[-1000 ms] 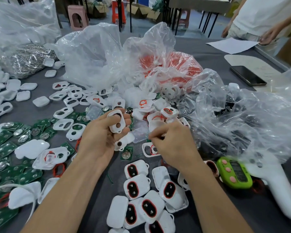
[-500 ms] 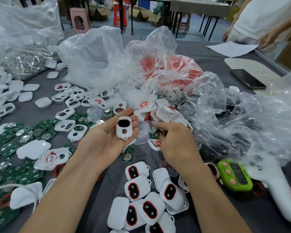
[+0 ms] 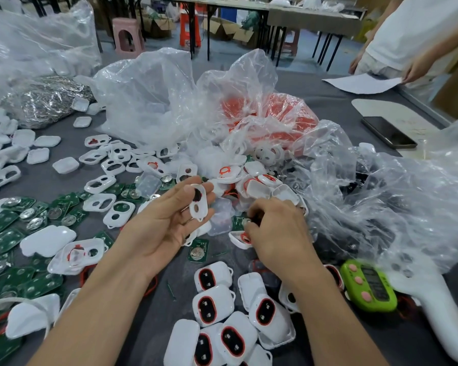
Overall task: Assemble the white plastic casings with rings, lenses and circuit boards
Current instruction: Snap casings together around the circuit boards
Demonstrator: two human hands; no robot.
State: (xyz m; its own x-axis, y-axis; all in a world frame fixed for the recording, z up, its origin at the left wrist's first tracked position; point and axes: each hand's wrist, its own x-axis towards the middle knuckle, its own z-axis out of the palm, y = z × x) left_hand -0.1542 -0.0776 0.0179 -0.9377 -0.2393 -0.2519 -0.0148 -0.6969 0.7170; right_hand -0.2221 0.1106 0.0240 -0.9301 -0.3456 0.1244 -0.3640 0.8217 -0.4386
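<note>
My left hand [image 3: 167,220] is palm up and holds a white casing [image 3: 199,203] between thumb and fingers; a black piece sits in its upper hole. My right hand [image 3: 275,233] is curled, knuckles up, over the small parts at the table's middle, next to a casing with a red ring [image 3: 239,238]; what its fingers pinch is hidden. Green circuit boards [image 3: 16,228] lie at the left, one circuit board [image 3: 198,250] under my hands. Several assembled casings [image 3: 222,313] with red rings and black lenses lie in front.
Clear plastic bags of white parts [image 3: 148,96], red rings [image 3: 270,117] and dark parts [image 3: 381,202] crowd the middle and right. A green counter [image 3: 368,286], a white controller [image 3: 434,307], a phone [image 3: 389,132]. A person stands far right with a paper [image 3: 362,83].
My left hand has turned the casing more on edge and curled its fingers round it. My right hand moved slightly nearer, staying curled over the loose parts.
</note>
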